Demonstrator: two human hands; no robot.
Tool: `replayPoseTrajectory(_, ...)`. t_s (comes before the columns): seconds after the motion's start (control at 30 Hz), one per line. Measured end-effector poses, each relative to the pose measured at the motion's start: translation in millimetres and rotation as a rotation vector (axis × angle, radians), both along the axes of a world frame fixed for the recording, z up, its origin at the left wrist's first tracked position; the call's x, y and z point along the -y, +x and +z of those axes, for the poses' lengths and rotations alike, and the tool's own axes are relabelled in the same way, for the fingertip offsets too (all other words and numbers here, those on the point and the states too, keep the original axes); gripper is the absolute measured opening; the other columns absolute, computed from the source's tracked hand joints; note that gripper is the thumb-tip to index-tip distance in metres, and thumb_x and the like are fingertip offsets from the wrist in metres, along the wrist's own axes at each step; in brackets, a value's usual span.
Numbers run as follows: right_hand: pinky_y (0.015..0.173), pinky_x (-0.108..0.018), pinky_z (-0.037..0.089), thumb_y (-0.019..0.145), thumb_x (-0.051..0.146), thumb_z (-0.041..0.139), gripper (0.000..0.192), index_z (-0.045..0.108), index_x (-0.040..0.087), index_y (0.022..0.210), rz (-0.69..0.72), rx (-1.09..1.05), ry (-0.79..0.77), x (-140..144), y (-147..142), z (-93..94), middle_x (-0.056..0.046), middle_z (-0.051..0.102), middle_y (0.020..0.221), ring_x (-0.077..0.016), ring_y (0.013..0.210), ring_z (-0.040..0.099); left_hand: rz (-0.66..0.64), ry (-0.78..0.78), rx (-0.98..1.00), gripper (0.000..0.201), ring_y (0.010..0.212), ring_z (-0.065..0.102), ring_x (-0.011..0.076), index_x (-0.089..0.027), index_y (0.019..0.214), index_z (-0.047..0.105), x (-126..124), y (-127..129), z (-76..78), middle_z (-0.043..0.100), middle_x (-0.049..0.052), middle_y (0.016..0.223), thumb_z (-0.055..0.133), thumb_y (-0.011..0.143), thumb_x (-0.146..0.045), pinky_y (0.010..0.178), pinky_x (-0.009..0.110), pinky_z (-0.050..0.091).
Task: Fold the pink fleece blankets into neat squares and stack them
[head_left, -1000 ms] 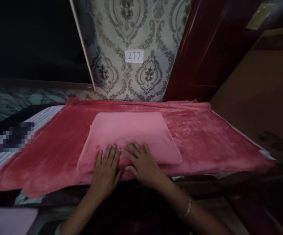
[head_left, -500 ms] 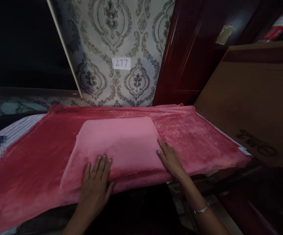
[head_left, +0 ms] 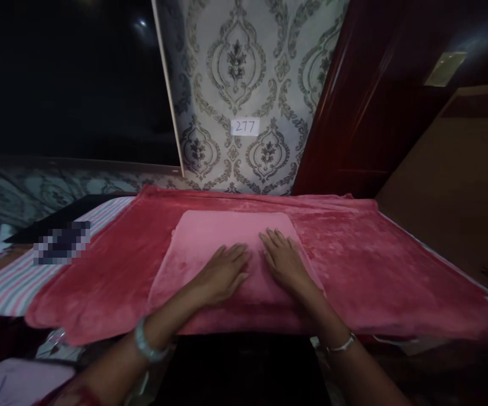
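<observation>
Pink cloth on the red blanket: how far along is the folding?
Done: the pink cloth lies as a neat folded rectangle on the red blanket. In hand: left hand and right hand press flat on it, palms down. Left: no loose edge shows, perhaps only smoothing.

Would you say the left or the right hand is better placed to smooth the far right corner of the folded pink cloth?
Probably the right hand: it lies flat nearest that corner of the pink cloth, while the left hand rests nearer the middle.
</observation>
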State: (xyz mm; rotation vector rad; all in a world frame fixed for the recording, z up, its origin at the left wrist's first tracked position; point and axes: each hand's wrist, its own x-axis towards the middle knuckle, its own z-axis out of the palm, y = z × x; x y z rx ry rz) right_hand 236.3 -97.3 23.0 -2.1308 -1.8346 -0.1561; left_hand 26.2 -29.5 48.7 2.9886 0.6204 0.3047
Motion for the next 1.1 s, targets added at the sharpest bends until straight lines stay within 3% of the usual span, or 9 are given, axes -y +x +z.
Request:
replayPoseTrajectory(0.1, 0.116, -0.059, 0.026, 0.100, 0.029, 0.034, 0.053, 0.042, 0.018, 0.151, -0.015, 0.025, -0.061, -6.9, -3.9, -14.6, -0.013, 0.033, 0.161, -0.0311, 0.149, 0.028, -0.023, -0.028, -0.098, 0.066, 0.150, 0.026, 0.0283, -0.018, 0.153, 0.036, -15.6, 22.4, -2.2, 0.033, 0.014, 0.160, 0.045, 0.097, -0.052, 0.121, 0.055, 0.024)
replayPoseTrajectory(0.23, 0.118, -0.057, 0.025, 0.101, 0.029, 0.033, 0.051, 0.044, 0.019, 0.151, -0.021, 0.066, 0.010, -2.8, -3.8, -37.4, -0.011, 0.035, 0.160, -0.0304, 0.149, 0.029, 0.060, -0.010, -0.072, 0.067, 0.151, 0.023, 0.0286, -0.021, 0.153, 0.035, -30.7, 18.5, -23.8, 0.029, 0.015, 0.161, 0.043, 0.097, -0.057, 0.121, 0.060, 0.018)
replayPoseTrajectory(0.33, 0.117, -0.057, 0.026, 0.101, 0.030, 0.033, 0.051, 0.045, 0.019, 0.150, -0.018, 0.077, 0.036, -1.4, -1.9, -44.8, -0.011, 0.038, 0.159, -0.0308, 0.148, 0.032, 0.199, 0.025, -0.058, 0.067, 0.151, 0.024, 0.0306, -0.024, 0.153, 0.037, -43.3, -1.5, -31.0, 0.029, 0.015, 0.161, 0.040, 0.097, -0.061, 0.119, 0.063, 0.019)
replayPoseTrajectory(0.53, 0.117, -0.057, 0.027, 0.101, 0.031, 0.032, 0.051, 0.045, 0.023, 0.149, -0.018, 0.069, 0.066, -5.7, -1.9, -48.9, -0.008, 0.040, 0.158, -0.0294, 0.147, 0.033, 0.604, -0.002, -0.124, 0.069, 0.151, 0.021, 0.0333, -0.019, 0.155, 0.033, -73.2, -62.2, -27.7, 0.022, 0.017, 0.163, 0.034, 0.098, -0.058, 0.116, 0.064, 0.024)
replayPoseTrajectory(0.67, 0.119, -0.055, 0.023, 0.101, 0.030, 0.033, 0.052, 0.042, 0.023, 0.152, -0.046, 0.059, -0.023, -4.9, -4.5, -43.0, -0.007, 0.034, 0.161, -0.0287, 0.149, 0.028, 0.770, 0.009, -0.186, 0.071, 0.152, 0.018, 0.0342, -0.017, 0.155, 0.033, -72.3, -76.1, -22.1, 0.023, 0.014, 0.164, 0.032, 0.097, -0.058, 0.119, 0.065, 0.017)
replayPoseTrajectory(0.83, 0.118, -0.055, 0.024, 0.099, 0.027, 0.037, 0.056, 0.036, 0.020, 0.155, -0.049, 0.002, -0.233, -12.9, -9.3, -3.9, -0.011, 0.029, 0.163, -0.0312, 0.150, 0.025, 0.677, 0.070, -0.191, 0.063, 0.151, 0.022, 0.0321, -0.011, 0.148, 0.043, -81.8, -47.7, 9.2, 0.032, 0.020, 0.160, 0.037, 0.098, -0.049, 0.121, 0.060, 0.014)
replayPoseTrajectory(0.93, 0.119, -0.056, 0.022, 0.099, 0.025, 0.036, 0.056, 0.036, 0.021, 0.155, 0.056, -0.008, -0.216, -34.5, -23.5, 23.4, -0.011, 0.028, 0.163, -0.0293, 0.150, 0.025, 0.595, 0.043, -0.182, 0.057, 0.151, 0.023, 0.0289, -0.014, 0.149, 0.041, -104.9, -14.5, 25.6, 0.032, 0.017, 0.161, 0.038, 0.098, -0.040, 0.122, 0.056, 0.017)
replayPoseTrajectory(1.0, 0.120, -0.056, 0.018, 0.098, 0.026, 0.035, 0.056, 0.036, 0.022, 0.155, 0.157, -0.004, -0.201, -53.7, -36.4, 31.9, -0.009, 0.027, 0.164, -0.0272, 0.151, 0.022, 0.562, 0.031, -0.178, 0.055, 0.150, 0.026, 0.0270, -0.018, 0.150, 0.039, -118.7, 7.2, 26.6, 0.033, 0.014, 0.161, 0.038, 0.098, -0.037, 0.121, 0.055, 0.020)
replayPoseTrajectory(1.1, 0.121, -0.058, 0.012, 0.099, 0.030, 0.033, 0.057, 0.033, 0.026, 0.156, 0.263, -0.008, -0.218, -78.4, -45.6, 27.3, -0.005, 0.025, 0.165, -0.0249, 0.152, 0.018, 0.558, 0.042, -0.146, 0.054, 0.149, 0.029, 0.0284, -0.021, 0.151, 0.039, -126.6, 27.1, 11.9, 0.036, 0.013, 0.160, 0.035, 0.100, -0.037, 0.119, 0.059, 0.023)
